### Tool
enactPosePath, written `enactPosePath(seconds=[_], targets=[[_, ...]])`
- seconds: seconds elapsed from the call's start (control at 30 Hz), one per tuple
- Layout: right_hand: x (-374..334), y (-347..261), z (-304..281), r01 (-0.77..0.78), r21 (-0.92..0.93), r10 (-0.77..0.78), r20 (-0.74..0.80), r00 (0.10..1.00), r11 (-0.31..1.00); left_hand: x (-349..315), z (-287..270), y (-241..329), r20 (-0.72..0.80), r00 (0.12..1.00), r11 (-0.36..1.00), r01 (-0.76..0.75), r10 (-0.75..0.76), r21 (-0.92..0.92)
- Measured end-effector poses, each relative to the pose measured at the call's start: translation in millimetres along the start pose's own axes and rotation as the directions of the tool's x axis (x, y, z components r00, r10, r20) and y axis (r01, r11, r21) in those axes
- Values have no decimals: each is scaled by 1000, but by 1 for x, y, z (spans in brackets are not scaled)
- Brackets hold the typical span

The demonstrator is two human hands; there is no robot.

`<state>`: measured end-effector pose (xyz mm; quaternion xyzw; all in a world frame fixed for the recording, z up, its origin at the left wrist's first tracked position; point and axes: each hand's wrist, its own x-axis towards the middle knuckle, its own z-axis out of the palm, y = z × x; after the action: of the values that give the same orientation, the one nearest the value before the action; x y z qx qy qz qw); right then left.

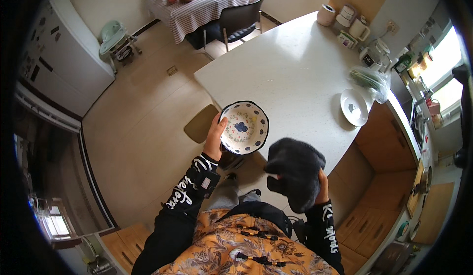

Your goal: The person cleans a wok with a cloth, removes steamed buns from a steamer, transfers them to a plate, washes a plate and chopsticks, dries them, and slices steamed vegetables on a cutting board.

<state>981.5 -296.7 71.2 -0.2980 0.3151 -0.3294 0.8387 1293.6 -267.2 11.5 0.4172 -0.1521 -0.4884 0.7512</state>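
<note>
A patterned bowl [253, 139] with a scalloped dark rim, blue spots and a floral centre is tilted so its inside faces up at me. My left hand [214, 138] grips its left edge, thumb over the rim. A dark grey cloth [295, 169] hangs from my right hand [322, 189], whose fingers are mostly hidden behind it. Bowl and cloth are apart, both held near the close corner of the white counter [290, 73].
On the counter's right lie a white plate [354, 107] and bagged green vegetables [367, 78], with a glass kettle [375, 56] behind. A brown bin lid [202, 124] is left of the bowl. A dark chair [241, 19] stands by the checked table [197, 11].
</note>
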Motion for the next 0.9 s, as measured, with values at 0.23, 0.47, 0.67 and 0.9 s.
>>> enactPosePath(seconds=[0.23,0.47,0.67,0.9], targets=[[84,41,103,160,-354,-102,176,979,921,-24,-35,37,-15,979,943,-194,205,270],[161,91,196,602,-739,-288,673,681,-303,-14,-58,82,49,912,750,-365,407,552],[185,106,218,284,-942,-35,295,955,-181,10,-75,110,198,813,501,-508,548,701],[194,115,191,31,-990,365,81,927,140,49,-96,135,305,661,300,-639,686,708]])
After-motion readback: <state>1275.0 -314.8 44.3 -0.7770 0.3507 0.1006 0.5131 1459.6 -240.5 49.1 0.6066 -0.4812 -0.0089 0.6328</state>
